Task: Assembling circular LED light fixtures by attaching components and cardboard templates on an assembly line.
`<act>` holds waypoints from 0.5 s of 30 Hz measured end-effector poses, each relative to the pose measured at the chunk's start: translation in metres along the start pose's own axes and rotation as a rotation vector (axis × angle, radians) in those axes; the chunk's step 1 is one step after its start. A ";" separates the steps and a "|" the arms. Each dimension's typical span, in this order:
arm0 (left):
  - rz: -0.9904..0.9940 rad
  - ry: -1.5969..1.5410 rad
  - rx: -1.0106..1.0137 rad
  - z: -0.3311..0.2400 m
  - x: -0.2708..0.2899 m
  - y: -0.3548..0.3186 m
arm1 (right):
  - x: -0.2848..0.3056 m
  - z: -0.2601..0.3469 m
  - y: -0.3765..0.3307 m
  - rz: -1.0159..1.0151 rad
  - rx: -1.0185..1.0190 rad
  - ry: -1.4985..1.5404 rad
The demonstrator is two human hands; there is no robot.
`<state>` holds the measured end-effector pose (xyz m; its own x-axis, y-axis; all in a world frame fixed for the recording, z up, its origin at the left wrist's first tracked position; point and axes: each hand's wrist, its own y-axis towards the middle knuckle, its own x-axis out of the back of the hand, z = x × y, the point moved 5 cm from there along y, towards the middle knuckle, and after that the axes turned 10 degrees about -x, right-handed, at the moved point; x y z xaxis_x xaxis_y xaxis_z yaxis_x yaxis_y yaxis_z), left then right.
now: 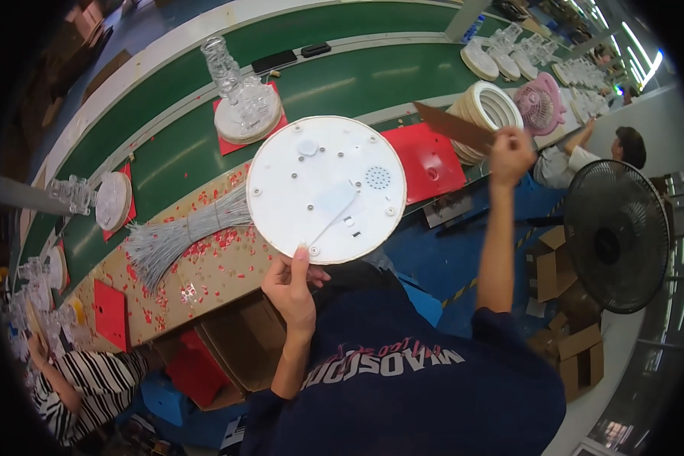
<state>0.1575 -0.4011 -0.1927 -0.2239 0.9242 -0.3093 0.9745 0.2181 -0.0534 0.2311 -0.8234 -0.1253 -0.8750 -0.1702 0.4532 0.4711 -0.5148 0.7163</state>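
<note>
My left hand grips a round white plate at its near edge, thumb on the face. The plate is tilted up, showing metal eyelets, a dotted patch of small holes and a thin pale strip slanting over its lower part. Raised to the right, my right hand is closed on a flat brown cardboard piece. Below that piece, a red square panel lies on the bench, beside a stack of white rings. Left of the plate lies a bundle of grey wires.
A green conveyor carries clear-and-white round assemblies. Red scraps litter the tan bench. At right are a pink fan, a large black fan and cardboard boxes. Co-workers sit at left and far right.
</note>
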 end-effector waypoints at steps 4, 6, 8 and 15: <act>0.036 -0.028 -0.033 0.000 0.000 -0.003 | 0.044 0.129 0.088 -0.120 0.411 0.010; 0.017 -0.058 -0.022 -0.001 -0.001 -0.003 | 0.036 0.175 0.101 -0.105 0.658 0.222; 0.015 -0.055 -0.023 -0.001 -0.002 -0.002 | 0.016 0.215 0.106 0.157 0.620 0.265; 0.025 -0.058 -0.043 0.003 0.004 -0.003 | -0.144 0.338 -0.057 1.081 0.436 0.176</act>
<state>0.1534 -0.3991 -0.1966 -0.1972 0.9102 -0.3642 0.9777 0.2099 -0.0048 0.3678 -0.4857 -0.0515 0.0147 -0.4734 0.8807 0.9456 0.2930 0.1416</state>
